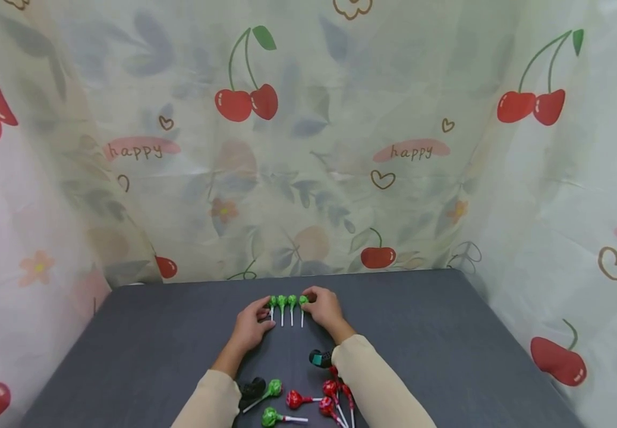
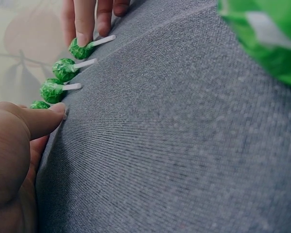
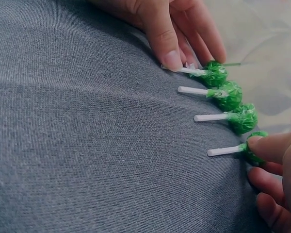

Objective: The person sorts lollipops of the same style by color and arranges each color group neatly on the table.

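Red lollipops (image 1: 295,399) and two green lollipops (image 1: 269,417) lie nearest, unaligned; across the desk (image 1: 421,333), four green lollipops (image 1: 282,301) already form a row, left fingers (image 3: 161,39) holding its leftmost, right fingers (image 3: 272,146) pinching its rightmost.

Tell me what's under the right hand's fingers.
The right hand covers part of a round, green-wrapped lollipop; its white stick shows clear of the fingers. The part beneath them is hidden.
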{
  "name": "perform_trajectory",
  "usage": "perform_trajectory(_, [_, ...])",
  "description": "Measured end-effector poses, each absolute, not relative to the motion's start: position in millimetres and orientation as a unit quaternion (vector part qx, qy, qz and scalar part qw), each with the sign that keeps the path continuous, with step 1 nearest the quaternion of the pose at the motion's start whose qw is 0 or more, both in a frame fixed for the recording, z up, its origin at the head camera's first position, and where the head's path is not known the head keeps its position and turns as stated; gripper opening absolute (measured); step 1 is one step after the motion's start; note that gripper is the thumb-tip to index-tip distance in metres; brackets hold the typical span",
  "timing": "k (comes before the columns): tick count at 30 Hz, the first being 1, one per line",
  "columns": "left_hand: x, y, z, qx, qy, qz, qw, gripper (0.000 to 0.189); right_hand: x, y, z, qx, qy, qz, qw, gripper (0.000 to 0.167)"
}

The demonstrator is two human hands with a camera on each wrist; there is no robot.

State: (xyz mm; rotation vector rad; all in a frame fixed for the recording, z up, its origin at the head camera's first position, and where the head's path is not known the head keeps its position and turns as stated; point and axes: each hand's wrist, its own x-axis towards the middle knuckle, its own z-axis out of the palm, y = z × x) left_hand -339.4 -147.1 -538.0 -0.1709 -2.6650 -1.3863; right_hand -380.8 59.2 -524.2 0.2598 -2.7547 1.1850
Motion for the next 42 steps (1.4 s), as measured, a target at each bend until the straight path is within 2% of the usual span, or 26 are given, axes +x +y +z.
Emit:
perform_trajectory(33, [-340.7, -145.8, -537.3, -0.060, -0.887, -0.453, 0.067, 0.062, -384.6, 57.6, -521.3, 0.075, -0.923, 0.372, 0.065, 0.025])
perform_trajectory(42, [-339.2, -146.0, -538.5, -0.059, -0.887, -0.453, 0.069, 0.061, -381.0, 61.4, -526.0, 0.080, -0.904, 0.413, 0.073, 0.033])
